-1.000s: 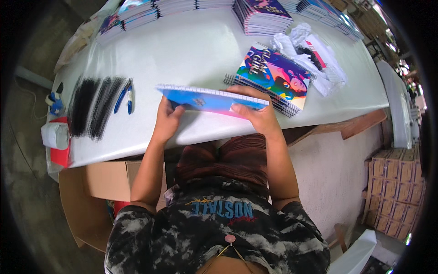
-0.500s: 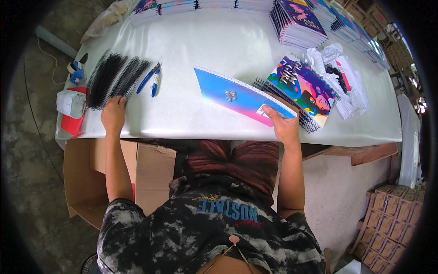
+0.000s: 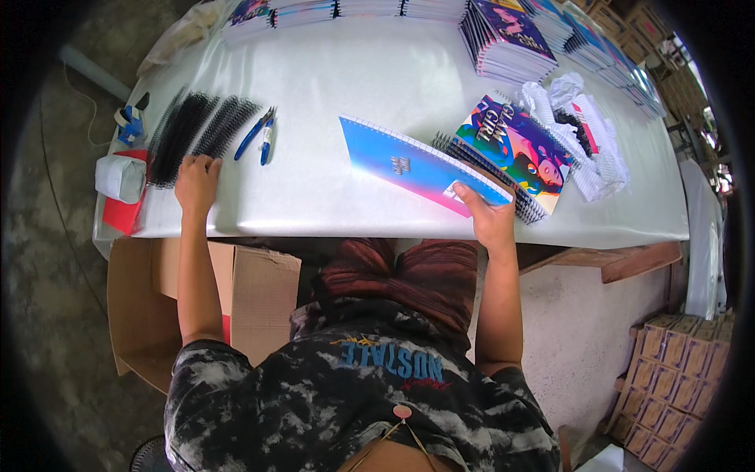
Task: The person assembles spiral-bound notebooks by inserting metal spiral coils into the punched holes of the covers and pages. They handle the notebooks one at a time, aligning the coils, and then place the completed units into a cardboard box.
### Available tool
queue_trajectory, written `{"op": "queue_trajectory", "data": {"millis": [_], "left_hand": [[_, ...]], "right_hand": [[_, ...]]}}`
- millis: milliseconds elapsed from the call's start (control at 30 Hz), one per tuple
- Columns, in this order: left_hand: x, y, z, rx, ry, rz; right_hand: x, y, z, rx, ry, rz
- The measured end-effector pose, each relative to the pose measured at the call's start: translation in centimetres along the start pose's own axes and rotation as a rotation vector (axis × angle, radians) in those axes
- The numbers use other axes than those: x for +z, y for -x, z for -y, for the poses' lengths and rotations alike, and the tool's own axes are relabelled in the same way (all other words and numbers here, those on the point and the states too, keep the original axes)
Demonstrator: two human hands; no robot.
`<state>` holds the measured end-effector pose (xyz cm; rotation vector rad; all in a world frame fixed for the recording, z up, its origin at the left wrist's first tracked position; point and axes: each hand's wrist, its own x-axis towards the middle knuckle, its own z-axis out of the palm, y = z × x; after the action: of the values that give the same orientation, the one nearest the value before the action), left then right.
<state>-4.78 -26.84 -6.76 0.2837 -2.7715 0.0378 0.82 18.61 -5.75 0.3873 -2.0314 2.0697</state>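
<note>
My right hand (image 3: 493, 217) grips a blue-and-pink notebook (image 3: 409, 161) by its right corner, thumb on top. A row of punched holes runs along its far edge, and it is tilted above the table. On the left, my left hand (image 3: 197, 182) has its fingers curled at the near end of a pile of black spiral binding coils (image 3: 193, 130), pinching at a coil; its fingertips are partly hidden. Blue-handled pliers (image 3: 258, 140) lie just right of the pile. Behind the held notebook rests a stack of colourful spiral notebooks (image 3: 515, 149).
Crumpled white wrap (image 3: 602, 169) lies right of the notebooks. Stacked notebooks (image 3: 507, 47) line the table's far side. A white wrapped bundle (image 3: 120, 178) sits on a red piece (image 3: 126, 211) at the left edge. An open cardboard box (image 3: 263, 295) stands below; cartons (image 3: 668, 377) are piled lower right.
My left hand has shifted slightly at the near end of the coils, its fingers curling more. The notebook in my right hand is tilted slightly differently; its far-left corner sits a bit lower and further right.
</note>
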Motion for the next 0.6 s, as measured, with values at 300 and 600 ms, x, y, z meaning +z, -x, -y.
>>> {"op": "queue_trajectory", "data": {"millis": [300, 600], "left_hand": [[-1.2, -3.2, 0.2, -0.035, 0.068, -0.227], [-0.5, -3.6, 0.2, -0.06, -0.082, 0.147]], "right_hand": [[-1.0, 0.1, 1.5, -0.047, 0.011, 0.016], [-1.6, 0.2, 0.4, -0.13, 0.069, -0.009]]}}
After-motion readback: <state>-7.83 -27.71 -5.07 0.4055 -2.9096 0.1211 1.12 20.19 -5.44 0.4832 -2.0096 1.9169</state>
